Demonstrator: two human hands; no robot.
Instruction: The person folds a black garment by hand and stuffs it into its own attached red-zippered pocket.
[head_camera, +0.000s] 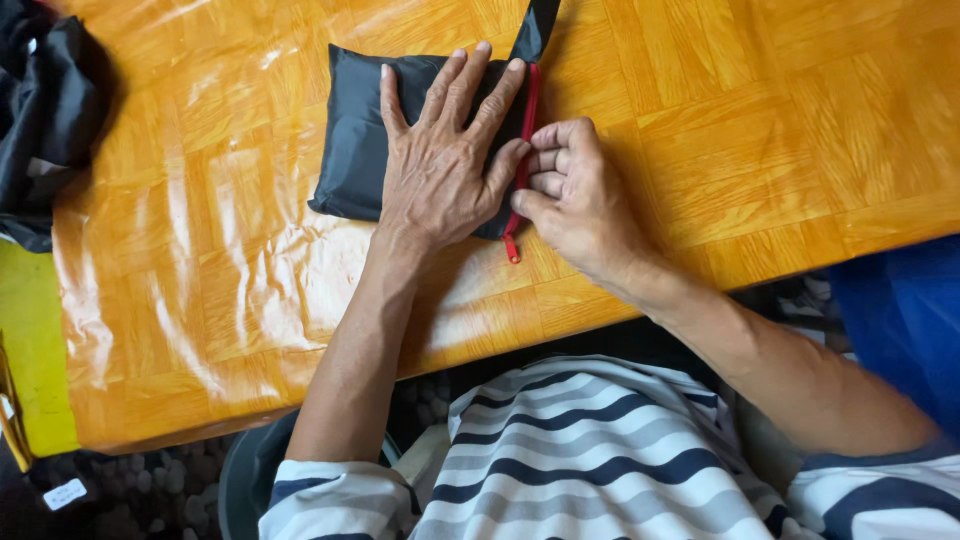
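A black pouch (355, 135) with a red zipper (524, 130) lies near the far edge of the desk (700, 150). The left hand (440, 165) presses flat and open on it; the right hand (575, 195) pinches the zipper. What it contains is hidden. Black cloth (45, 110) sits at the desk's left edge.

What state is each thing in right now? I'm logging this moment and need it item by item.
Small black fabric pouch: lying flat on the table, pressed down.
Red zipper: runs along the pouch's right edge, its tail end past the pouch corner.
Left hand: open, fingers spread flat on the pouch.
Right hand: fingers curled, pinching at the zipper.
Glossy orange wooden table: bears the pouch.
Black cloth: bunched at the table's left edge.
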